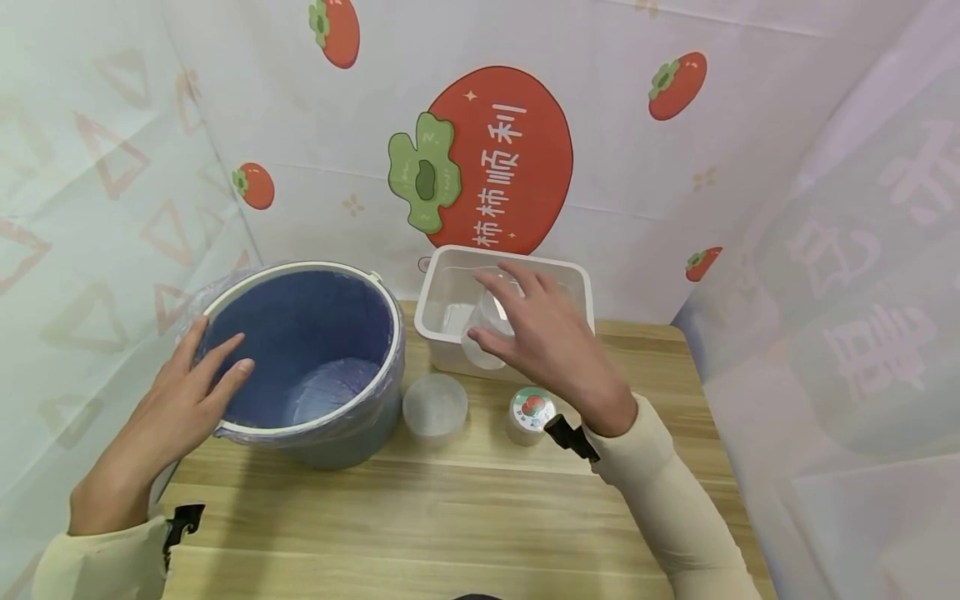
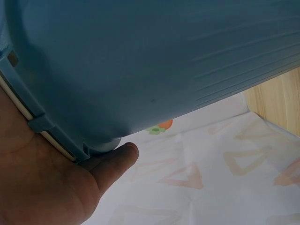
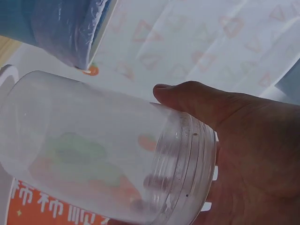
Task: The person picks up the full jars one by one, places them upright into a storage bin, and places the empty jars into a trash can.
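Note:
My right hand (image 1: 543, 329) grips a clear plastic jar (image 3: 89, 145) round its ridged end, thumb on one side and fingers on the other. In the head view the jar tilts above the front rim of a white rectangular tub (image 1: 510, 253). My left hand (image 1: 176, 400) rests on the near left rim of a blue bucket (image 1: 337, 446), its fingers loosely extended over the edge. In the left wrist view, the palm lies against the rim and one finger (image 2: 119, 161) shows along the bucket's outside.
A thin translucent bag lines the bucket. A frosted round container (image 1: 435, 407) stands between the bucket and a small tub with a red-and-green label (image 1: 531, 410). All are on a wooden table (image 1: 420, 525), with printed cloth (image 1: 622, 167) hanging around the back and sides.

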Demonstrator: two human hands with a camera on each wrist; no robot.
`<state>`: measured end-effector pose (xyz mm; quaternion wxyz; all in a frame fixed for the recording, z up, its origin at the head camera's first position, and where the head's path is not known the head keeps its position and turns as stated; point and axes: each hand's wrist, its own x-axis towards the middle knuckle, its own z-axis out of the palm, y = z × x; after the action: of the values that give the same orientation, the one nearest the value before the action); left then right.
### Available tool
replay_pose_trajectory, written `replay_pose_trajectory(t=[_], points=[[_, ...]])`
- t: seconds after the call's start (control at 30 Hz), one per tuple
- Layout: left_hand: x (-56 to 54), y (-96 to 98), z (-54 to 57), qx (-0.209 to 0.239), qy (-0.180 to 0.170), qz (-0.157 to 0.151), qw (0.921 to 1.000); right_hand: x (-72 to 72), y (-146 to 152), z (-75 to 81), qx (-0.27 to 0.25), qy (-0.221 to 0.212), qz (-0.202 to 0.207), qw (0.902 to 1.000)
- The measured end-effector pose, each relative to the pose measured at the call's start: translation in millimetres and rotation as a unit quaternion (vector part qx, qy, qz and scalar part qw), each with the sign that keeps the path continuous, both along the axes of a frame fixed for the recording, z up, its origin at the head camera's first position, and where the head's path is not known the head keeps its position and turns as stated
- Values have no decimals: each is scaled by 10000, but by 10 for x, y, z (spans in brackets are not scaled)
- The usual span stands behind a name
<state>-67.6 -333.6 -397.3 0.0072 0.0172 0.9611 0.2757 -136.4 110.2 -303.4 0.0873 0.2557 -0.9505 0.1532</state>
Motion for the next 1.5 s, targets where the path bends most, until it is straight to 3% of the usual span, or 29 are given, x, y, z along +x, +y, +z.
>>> replay_pose_trajectory(t=[0.5, 0.83, 1.03, 1.27, 1.5], points=[[-9, 10, -3, -4, -35, -30, 10000, -163, -473, 318, 1, 133, 630, 9979], [4, 13, 9, -17, -20, 0, 10000, -101, -800, 568, -244, 40, 1065, 9940], [7, 13, 4, -33, -9, 10, 10000, -20, -1031, 641, 64, 202, 1233, 9921], [1, 11, -4, -66, -13, 22, 10000, 61, -1298, 493, 221, 876, 1637, 9824], [1, 3, -10, -86, 13, -1, 10000, 175, -1517, 186, 301, 916, 1874, 9775]])
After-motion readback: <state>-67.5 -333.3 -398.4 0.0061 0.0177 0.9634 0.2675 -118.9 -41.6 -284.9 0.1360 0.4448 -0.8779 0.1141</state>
